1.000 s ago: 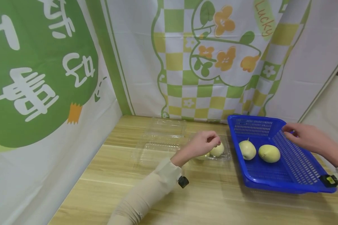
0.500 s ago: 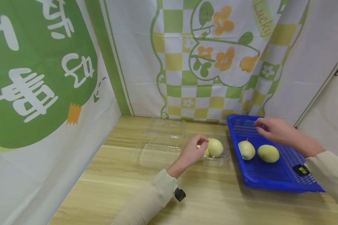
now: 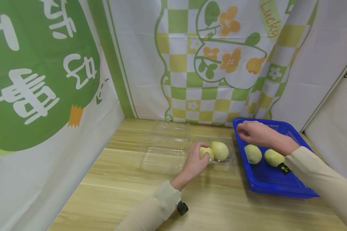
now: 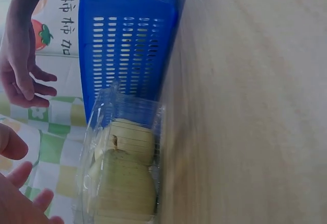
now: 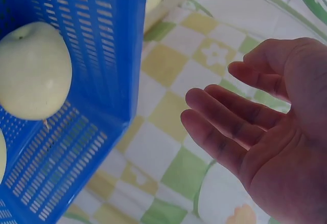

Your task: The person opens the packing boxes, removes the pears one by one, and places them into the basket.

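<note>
My left hand (image 3: 193, 162) hovers at a clear plastic box (image 3: 232, 156) on the table. Two pale yellow pears sit in that box, a nearer pear (image 3: 207, 154) and a farther pear (image 3: 220, 151). In the left wrist view, its fingers are spread beside the box and apart from the pears (image 4: 125, 183). My right hand (image 3: 257, 133) is over the left rim of a blue basket (image 3: 289, 192). Its loosely bent fingers hold nothing in the right wrist view. Inside the basket lie a pear (image 3: 253, 154) near the left wall and another pear (image 3: 273, 158) partly hidden by the right wrist.
Left of the filled box lies more clear plastic packaging (image 3: 163, 158), with a clear flap (image 3: 169, 131) behind it. A printed curtain (image 3: 179, 64) hangs at the table's back edge. The wooden table (image 3: 104, 192) extends in front.
My right hand has moved left across the basket to its left rim. My left hand has drawn back left and down from above the pears, and its fingers have parted.
</note>
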Tool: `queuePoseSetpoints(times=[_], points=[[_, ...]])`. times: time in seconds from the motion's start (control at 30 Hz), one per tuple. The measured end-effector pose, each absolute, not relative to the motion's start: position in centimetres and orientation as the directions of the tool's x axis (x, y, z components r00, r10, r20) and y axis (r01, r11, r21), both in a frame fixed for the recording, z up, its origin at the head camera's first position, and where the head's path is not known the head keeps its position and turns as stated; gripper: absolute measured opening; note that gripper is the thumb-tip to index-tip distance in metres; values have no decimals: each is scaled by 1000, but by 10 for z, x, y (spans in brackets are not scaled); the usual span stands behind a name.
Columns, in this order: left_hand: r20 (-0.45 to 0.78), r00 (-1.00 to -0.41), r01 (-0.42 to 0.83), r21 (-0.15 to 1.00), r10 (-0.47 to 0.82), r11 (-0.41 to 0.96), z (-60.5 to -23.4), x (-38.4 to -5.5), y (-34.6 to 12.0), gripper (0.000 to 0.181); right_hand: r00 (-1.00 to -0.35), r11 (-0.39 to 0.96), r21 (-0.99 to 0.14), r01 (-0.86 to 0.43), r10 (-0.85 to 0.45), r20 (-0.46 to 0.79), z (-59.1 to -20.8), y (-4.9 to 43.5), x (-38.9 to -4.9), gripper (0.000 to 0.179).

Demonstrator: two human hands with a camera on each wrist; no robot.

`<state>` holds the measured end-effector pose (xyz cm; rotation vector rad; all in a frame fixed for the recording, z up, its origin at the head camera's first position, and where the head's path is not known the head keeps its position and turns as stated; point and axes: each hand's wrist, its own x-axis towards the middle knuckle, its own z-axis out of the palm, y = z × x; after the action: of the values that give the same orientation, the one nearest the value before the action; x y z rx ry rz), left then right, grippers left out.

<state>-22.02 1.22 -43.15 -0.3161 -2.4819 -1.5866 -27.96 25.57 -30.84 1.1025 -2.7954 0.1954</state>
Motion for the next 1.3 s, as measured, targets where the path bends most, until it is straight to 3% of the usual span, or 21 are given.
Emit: queuePoseSetpoints(times=[0.17,0.37,0.63,1.0,1.3], points=[[290,-955,284,850,57,444,-439,-218,14,41,-697,697,-60,-714,-702,146,-315,246,-280,12],[271,-960,274,870,66,410,-444,-214,16,55,-651,656,-42,-753,-735,189,-321,232,-282,18],[230,-973,223,909,23,353,-447,-208,17,70,-596,601,-7,-799,-792,135,-334,210,-281,18],[212,-977,191,925,-29,329,-457,-207,21,69,-552,554,52,-831,-832,44,-356,187,-269,11],[97,-992,73,966,-84,249,-457,-214,23,75,-596,588,106,-802,-801,-55,-367,170,-259,9]])
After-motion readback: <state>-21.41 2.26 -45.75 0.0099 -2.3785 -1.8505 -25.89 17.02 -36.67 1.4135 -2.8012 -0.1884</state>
